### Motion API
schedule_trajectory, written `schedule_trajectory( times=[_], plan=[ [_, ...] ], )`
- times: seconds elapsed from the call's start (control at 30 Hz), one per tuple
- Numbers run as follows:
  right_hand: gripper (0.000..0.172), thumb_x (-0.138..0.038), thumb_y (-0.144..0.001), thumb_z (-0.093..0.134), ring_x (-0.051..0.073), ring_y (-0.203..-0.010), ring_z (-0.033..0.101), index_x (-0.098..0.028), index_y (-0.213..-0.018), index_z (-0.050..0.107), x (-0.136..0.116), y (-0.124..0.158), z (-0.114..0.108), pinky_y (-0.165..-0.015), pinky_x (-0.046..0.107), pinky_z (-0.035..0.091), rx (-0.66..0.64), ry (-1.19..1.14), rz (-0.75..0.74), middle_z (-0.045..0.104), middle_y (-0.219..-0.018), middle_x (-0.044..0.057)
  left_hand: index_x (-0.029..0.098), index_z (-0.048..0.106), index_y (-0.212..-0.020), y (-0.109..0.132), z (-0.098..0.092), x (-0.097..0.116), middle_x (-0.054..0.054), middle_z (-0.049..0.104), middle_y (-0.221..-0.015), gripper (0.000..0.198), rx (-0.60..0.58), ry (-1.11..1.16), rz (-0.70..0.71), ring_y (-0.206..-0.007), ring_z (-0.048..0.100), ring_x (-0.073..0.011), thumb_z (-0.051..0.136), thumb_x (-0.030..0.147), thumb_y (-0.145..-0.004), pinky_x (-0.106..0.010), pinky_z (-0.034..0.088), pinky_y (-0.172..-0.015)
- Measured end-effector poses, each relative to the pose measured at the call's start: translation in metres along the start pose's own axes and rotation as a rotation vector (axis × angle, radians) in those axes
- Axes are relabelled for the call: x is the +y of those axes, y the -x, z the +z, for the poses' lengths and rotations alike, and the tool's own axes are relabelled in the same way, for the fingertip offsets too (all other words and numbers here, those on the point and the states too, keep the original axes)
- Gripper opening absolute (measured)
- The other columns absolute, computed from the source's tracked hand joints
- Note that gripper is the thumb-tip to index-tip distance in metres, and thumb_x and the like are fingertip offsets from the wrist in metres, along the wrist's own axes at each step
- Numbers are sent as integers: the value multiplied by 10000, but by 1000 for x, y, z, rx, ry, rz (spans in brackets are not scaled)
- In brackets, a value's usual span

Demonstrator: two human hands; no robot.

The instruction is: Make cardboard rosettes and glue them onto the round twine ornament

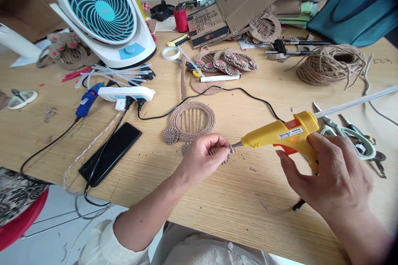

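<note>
My right hand [337, 174] is closed around the handle of a yellow hot glue gun [280, 134], with a clear glue stick [354, 102] in its back end. Its metal nozzle points left and meets a small brown cardboard piece [231, 149] pinched in my left hand [207, 153]. Below those fingertips shows part of a pleated cardboard rosette [225, 159]; whether the pinched piece belongs to it I cannot tell. Just beyond lies a twine-wrapped ring [211, 120] with twine strands across its middle. One pleated rosette [171, 135] touches its lower left; another [185, 148] is partly hidden by my left hand.
A power strip [126, 93], black phone [110, 154] and blue glue gun [88, 100] lie left. The yellow gun's cord [217, 88] crosses the table. Scissors [351, 134] and a twine coil [332, 66] lie right; finished rings [225, 61] and a fan [105, 12] stand behind.
</note>
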State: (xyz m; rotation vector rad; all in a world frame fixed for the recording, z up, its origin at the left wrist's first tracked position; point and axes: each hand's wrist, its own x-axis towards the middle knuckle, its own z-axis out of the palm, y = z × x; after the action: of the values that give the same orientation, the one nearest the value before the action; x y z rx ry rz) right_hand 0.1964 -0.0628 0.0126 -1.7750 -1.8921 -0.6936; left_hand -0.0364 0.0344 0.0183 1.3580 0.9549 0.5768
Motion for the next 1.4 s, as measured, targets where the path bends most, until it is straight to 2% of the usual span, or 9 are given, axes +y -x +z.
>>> schedule_trajectory(
  times=[0.33,0.47,0.63,0.83,1.0,1.23,1.4],
  plan=[
    [752,-362,-810,754,246,-744,642,-191,-1457,411,1,-1,-1,-583,333,451,54,40,-48,672,-955,106,156,635,-750,0,0,0,7,586,-654,112,-7,18,7,-563,479,-82,594,240,-812,-211,342,-510],
    [737,-339,-832,742,255,-790,644,-154,-1458,401,1,-1,-3,-608,333,450,36,49,-63,676,-994,131,157,620,-741,0,-1,1,26,542,-625,115,-10,53,6,-533,427,-67,589,229,-824,-208,318,-499],
    [746,-345,-820,759,263,-779,642,-116,-1443,419,1,-1,-3,-595,339,440,57,47,-93,673,-983,147,158,630,-754,0,-2,1,26,541,-638,108,-16,33,12,-551,437,-72,592,227,-827,-213,325,-509],
    [743,-337,-823,761,264,-802,648,-113,-1440,414,2,0,-6,-611,335,453,8,55,-83,669,-1007,154,146,639,-771,0,-1,0,14,569,-670,117,-28,1,34,-592,475,-80,594,235,-831,-215,349,-535],
    [716,-355,-807,779,228,-775,643,-149,-1413,457,7,4,-1,-600,309,436,97,38,-90,673,-987,111,144,627,-774,0,-1,1,34,547,-647,104,-25,32,21,-557,442,-64,591,222,-832,-202,336,-512],
    [692,-349,-769,815,190,-724,618,-110,-1343,512,8,0,-1,-568,293,415,120,61,-126,681,-944,96,138,638,-785,0,-2,0,23,571,-658,123,-27,-27,21,-572,460,-72,591,238,-840,-206,335,-508],
    [661,-352,-768,817,189,-696,602,-92,-1308,538,7,-1,-1,-544,305,401,133,74,-135,677,-902,96,136,631,-775,0,-1,1,35,549,-647,107,-20,12,33,-562,445,-59,588,211,-839,-195,336,-511]
  ],
)
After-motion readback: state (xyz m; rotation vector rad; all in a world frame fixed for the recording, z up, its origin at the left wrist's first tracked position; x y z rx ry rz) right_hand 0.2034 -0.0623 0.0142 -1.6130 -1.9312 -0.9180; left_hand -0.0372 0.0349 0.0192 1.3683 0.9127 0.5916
